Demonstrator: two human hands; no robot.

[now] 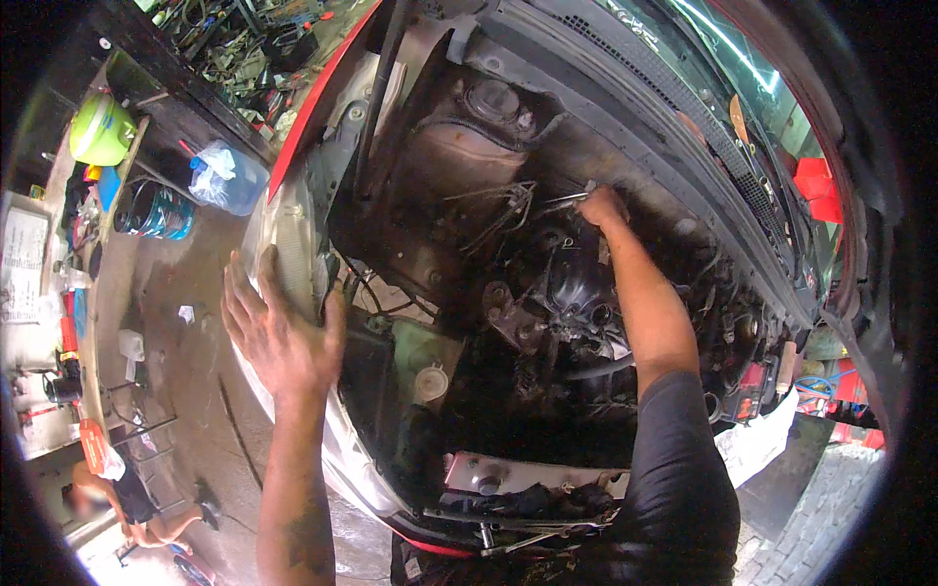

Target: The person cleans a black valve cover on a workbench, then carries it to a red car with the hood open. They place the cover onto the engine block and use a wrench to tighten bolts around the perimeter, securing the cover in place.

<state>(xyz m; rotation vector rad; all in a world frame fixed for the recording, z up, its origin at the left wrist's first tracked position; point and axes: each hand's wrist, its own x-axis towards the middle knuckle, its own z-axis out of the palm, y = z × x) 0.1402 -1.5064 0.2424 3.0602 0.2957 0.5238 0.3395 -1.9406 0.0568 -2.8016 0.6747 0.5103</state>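
Nearly crosswise, slim metal tool [564, 199] in grip of right fingers [591, 206], end leftward, left fingers [273, 279] wide

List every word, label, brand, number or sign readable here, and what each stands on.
None I can quote reliably.
White sign at far left: dark lettering, too blurred.
Dark bucket with blue label: printing, too small.
Pale reservoir cap: any marking too small.
Metal tool in the right hand: no legible marking.
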